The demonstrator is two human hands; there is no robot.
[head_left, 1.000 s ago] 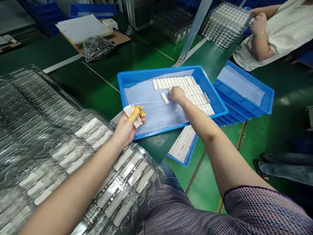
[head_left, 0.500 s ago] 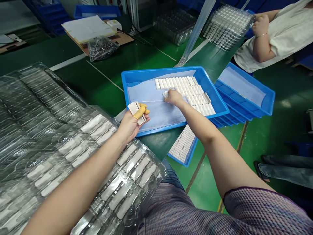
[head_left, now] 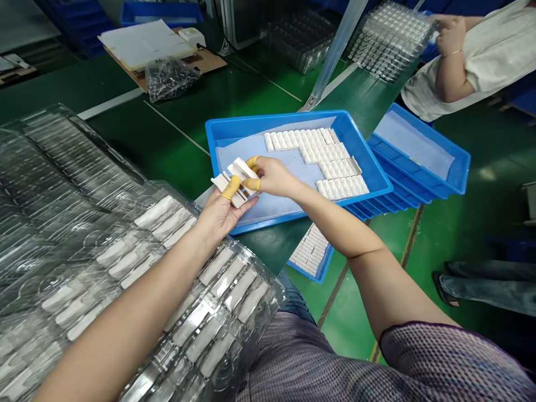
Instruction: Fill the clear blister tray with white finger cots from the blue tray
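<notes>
My left hand, with a yellow finger cot on, is closed around small white grooved strips over the tray's near left corner. My right hand has come up against it, its yellow-covered fingertips gripping a white strip alongside those in the left. The fingers hide where the strips meet, so I cannot tell how many there are. Below lies a blue tray lined with pale paper, with rows of white strips on its right side.
Clear plastic blister trays holding white strips are piled at the left. Stacked blue trays stand to the right, and another filled blue tray sits lower down. A metal post rises behind. A co-worker handles a clear tray at upper right.
My right hand has moved left from the tray to my left hand, bringing a white strip with it. The left hand stays nearly in place.
</notes>
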